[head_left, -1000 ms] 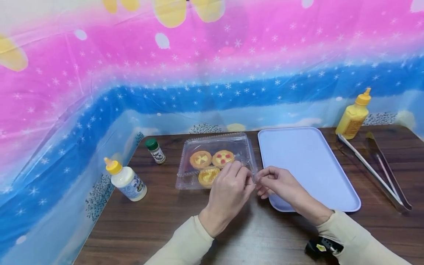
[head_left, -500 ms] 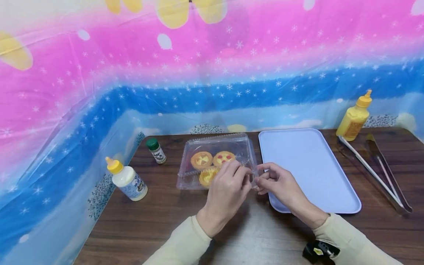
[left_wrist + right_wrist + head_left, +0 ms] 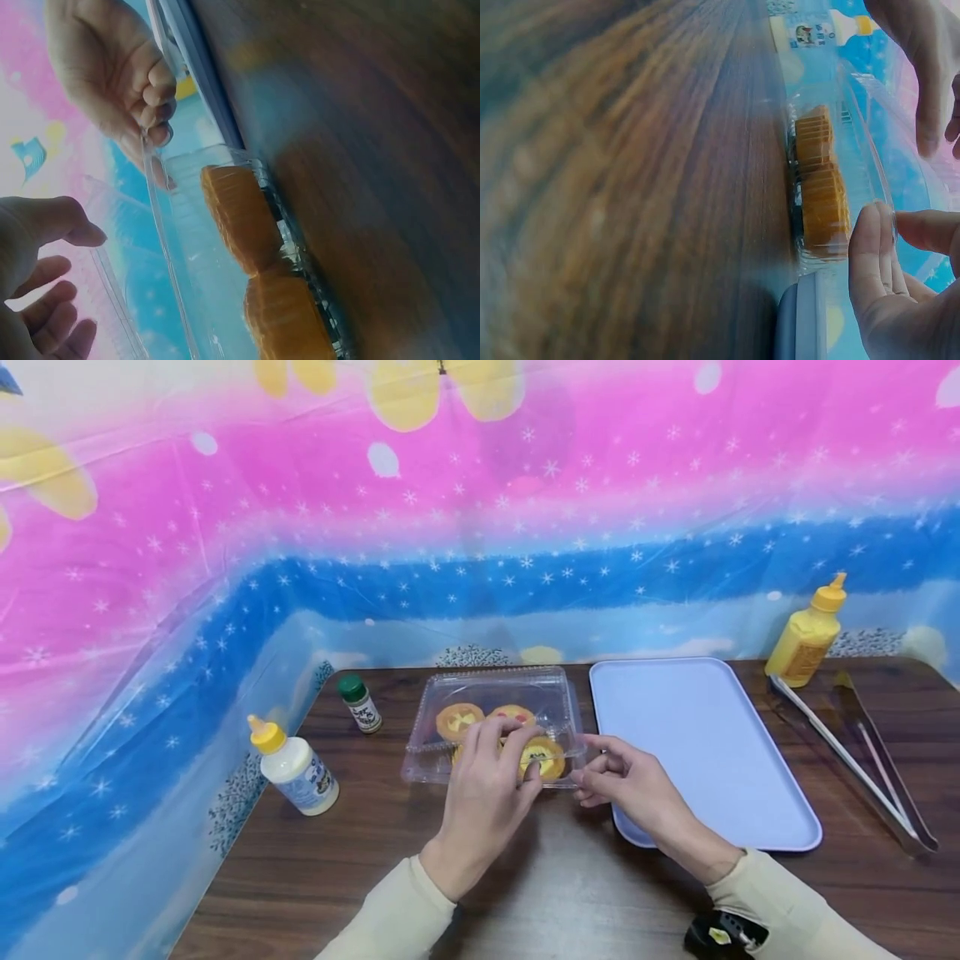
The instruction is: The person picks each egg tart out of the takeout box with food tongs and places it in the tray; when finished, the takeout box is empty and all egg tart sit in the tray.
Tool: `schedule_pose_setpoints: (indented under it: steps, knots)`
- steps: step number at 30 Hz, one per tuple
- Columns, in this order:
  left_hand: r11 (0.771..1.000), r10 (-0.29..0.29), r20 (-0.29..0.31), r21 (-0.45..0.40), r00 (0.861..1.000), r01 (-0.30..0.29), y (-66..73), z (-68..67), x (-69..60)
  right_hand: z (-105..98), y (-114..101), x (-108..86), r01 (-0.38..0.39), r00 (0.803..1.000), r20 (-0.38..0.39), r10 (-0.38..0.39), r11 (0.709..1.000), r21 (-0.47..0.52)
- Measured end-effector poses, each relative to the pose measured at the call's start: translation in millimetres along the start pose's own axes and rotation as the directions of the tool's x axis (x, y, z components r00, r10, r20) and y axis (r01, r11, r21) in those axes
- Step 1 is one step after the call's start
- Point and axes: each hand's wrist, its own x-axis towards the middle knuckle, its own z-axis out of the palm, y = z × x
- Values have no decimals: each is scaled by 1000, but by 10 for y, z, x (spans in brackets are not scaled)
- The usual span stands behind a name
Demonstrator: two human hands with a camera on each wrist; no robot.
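A clear plastic clamshell container (image 3: 420,768) holds several egg tarts (image 3: 543,758) with differing tops. Its transparent lid (image 3: 517,677) stands partly raised above the base. Over the container's front, my left hand (image 3: 480,806) has its thumb and fingers apart, with a gap between them in the left wrist view. My right hand (image 3: 633,789) is at the front right corner. In the right wrist view, the thumb and fingertips of my right hand (image 3: 907,277) pinch the clear rim. Part of the tarts lies hidden behind my left hand.
A lavender tray (image 3: 675,735) lies right of the container. Metal tongs (image 3: 855,768) and a yellow squeeze bottle (image 3: 806,639) are farther right. To the left stand a white squeeze bottle (image 3: 300,772) with yellow cap and a green-capped shaker (image 3: 362,703). A patterned cloth (image 3: 480,527) hangs behind the table.
My left hand has moved left, away from the right corner, and its thumb and fingers have parted. The front right tart now shows. My right hand stays at the corner.
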Motion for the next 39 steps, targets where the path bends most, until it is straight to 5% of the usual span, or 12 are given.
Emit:
schedule_pose_setpoints:
  steps: [10, 16, 21, 29, 32, 35, 39]
  knots:
    - [993, -111, -2, 46, 994, 111, -208, -85, -53, -47, -13, 26, -64, 998, 20, 62, 995, 71]
    - [961, -276, 67, 29, 959, 275, -390, -206, -158, -53, -20, 41, -88, 996, 37, 85, 992, 91]
    - [911, -411, 142, 47, 900, 409, -502, -281, -230, -66, -23, 34, -108, 993, 59, 102, 988, 110]
    - [785, -614, 265, 103, 744, 611, -626, -377, -218, -107, -21, 34, -123, 991, 71, 115, 985, 120]
    - [754, -651, 287, 129, 703, 645, -659, -385, -209, -114, -15, 36, -123, 991, 69, 116, 985, 117]
    - [746, -659, 279, 127, 698, 653, -683, -396, -216, -119, -6, 36, -124, 991, 72, 116, 985, 119]
    - [772, -629, 262, 96, 732, 629, -720, -407, -238, -135, 3, 35, -127, 990, 73, 119, 985, 118]
